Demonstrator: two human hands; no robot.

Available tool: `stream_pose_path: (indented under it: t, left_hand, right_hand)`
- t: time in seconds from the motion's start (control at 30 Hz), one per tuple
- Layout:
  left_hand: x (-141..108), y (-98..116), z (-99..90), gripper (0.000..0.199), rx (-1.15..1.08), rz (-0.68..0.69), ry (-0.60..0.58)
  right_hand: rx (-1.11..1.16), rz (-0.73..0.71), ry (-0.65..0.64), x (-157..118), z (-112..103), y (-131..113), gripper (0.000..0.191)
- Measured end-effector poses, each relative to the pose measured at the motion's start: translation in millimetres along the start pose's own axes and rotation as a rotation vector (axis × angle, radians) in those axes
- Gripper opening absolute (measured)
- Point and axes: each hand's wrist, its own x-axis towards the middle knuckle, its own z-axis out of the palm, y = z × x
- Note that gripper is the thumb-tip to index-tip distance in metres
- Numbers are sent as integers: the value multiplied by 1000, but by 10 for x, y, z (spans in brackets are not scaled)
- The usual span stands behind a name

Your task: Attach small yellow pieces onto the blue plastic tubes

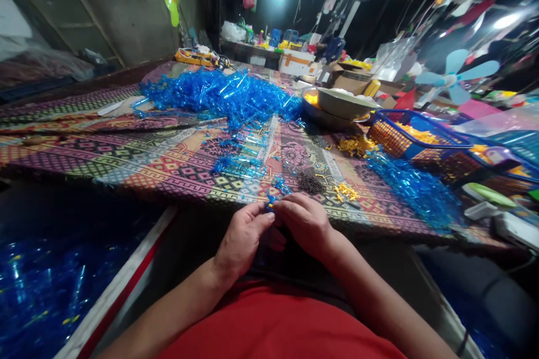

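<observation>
Blue plastic piece: small, held just over the near table edge, yellow showing on it.
Left hand: curled narrow, closed on the piece.
Right hand: curled narrow, closed on the same piece.
Patterned cloth: heaped far with blue plastic strands; yellow bits placed right of the hands.

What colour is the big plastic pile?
The plastic pile is translucent blue, best in the head view.

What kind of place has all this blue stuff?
It looks like a workshop for making plastic things: blue plastic pieces heaped on a patterned cloth, a basket of yellow parts, and the left hand and right hand holding a tiny piece.
</observation>
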Motion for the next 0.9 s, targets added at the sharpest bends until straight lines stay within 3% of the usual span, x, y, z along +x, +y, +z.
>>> stream_pose_path:
  t: [0.17,0.27,0.4,0.53,0.63,0.9]
  left_hand:
    - [90,2,-11,25,1,-28,17]
    - [128,-17,-18,16,-28,-69,19]
    - [106,-7,-26,16,-99,-90,42]
    - [61,18,-29,12,-204,-109,15]
    - [47,14,-25,9,-260,-140,-2]
    - [6,7,27,6,-317,-154,-19]
  right_hand:
    - [-51,-14,-52,-2,39,-24,16]
    - [-24,31,-53,-82,-16,94,16]
    - [-257,269,56,-371,-352,544,17]
    - [-504,551,47,-777,-800,1000,16]
    - [-571,673,2,-1006,-978,1126,17]
    - [-682,719,-109,-1009,-850,1042,20]
